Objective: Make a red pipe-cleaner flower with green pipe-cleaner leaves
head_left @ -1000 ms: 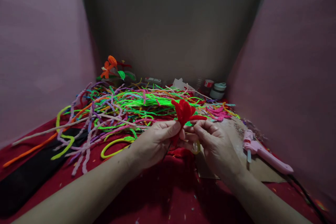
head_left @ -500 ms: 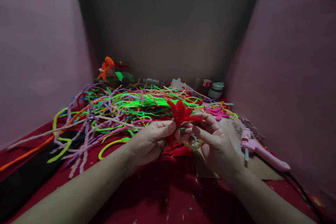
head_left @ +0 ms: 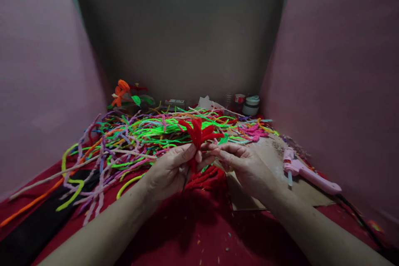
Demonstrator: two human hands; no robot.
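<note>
A red pipe-cleaner flower [head_left: 197, 134] stands upright in my left hand [head_left: 171, 170], its petals spread above the fingers. The thumb and fingertips close around its base, and a thin dark stem end pokes out below. My right hand [head_left: 243, 164] is just to the right, thumb and fingers pinched together, tips touching or nearly touching the left fingertips. Whatever lies in that pinch is too small to make out. Beneath the hands lies a bunch of red pipe cleaners [head_left: 207, 181] on the red cloth [head_left: 199, 224].
A large heap of coloured pipe cleaners [head_left: 149, 129] spreads behind and to the left. At right, a pink glue gun [head_left: 311, 174] rests on cardboard [head_left: 249, 199], with a pink pipe-cleaner piece [head_left: 254, 132] behind. An orange flower [head_left: 121, 91] and a lidded jar [head_left: 251, 106] stand by the wall.
Both hands and the flower sit further left in view, and the camera view has shifted too. My right fingers have closed into a pinch; the pale yellow ring near them no longer shows.
</note>
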